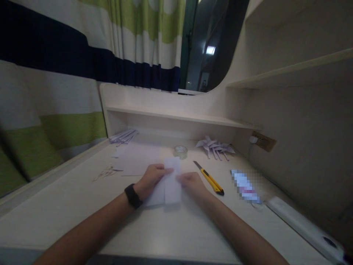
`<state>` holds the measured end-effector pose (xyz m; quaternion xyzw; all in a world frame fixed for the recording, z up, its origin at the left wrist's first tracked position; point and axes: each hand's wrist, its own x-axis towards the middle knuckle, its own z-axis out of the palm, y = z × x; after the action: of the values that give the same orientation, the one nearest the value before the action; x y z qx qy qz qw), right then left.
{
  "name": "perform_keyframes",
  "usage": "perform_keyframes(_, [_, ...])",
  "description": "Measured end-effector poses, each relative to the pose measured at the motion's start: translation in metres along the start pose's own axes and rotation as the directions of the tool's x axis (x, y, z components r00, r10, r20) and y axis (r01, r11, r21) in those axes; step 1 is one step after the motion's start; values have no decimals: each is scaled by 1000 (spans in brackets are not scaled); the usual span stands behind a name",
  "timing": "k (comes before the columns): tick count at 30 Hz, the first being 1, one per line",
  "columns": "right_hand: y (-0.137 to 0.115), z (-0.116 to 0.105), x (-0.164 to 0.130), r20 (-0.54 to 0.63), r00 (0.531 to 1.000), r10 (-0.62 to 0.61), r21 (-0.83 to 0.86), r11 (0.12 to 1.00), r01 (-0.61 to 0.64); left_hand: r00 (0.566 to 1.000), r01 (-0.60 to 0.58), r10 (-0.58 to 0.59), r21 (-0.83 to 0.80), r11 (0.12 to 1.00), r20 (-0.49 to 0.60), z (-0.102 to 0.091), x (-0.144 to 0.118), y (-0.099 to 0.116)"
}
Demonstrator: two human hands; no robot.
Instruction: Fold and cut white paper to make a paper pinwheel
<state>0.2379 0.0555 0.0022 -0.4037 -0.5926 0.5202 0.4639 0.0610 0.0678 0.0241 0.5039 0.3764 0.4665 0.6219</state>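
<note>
Paper piece [166, 190], white: flat on the surface [162, 233], near its front, between the two hands. Narrow upright flap [173, 187] overlaps a wider layer showing to its left.

Left hand [153, 179], dark band [133, 196] at wrist: thumb stretched across the flap, resting on it; other fingers bent, partly hidden. Cannot tell whether they grip or only press. Right hand [193, 183]: fingers curled, thumb and forefinger drawn together at the flap's right edge, apparently pinching it.

Progress, judged from layout: one fold is made in the piece, the flap lying over the rest. Whether the crease is fully pressed down cannot be told. Wider part shows no visible fold, so shaping looks to be at an early stage. No tape or stick is seen on it.

Other stock: paper pinwheels [214, 147] overlap in a heap, back right, stems attached; these look complete. Paper rods [124, 136] lie bundled, back left. Flat sheets [140, 158] lie beyond the left hand, apparently unworked. Thin sticks [107, 172] are scattered left of the sheets.

Tools: tape roll [180, 151] just beyond the piece, not in use. Yellow cutter [211, 179], blade out, lies right of the piece, untouched. Pixelated device [245, 186] farther right, apart from both hands.
</note>
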Motion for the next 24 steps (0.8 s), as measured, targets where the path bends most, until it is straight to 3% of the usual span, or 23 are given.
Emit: perform_keyframes(24, [-16,5,-8,49,995,82,-102,992,-77,997,-41,44,59,997,-58,-7,0,8])
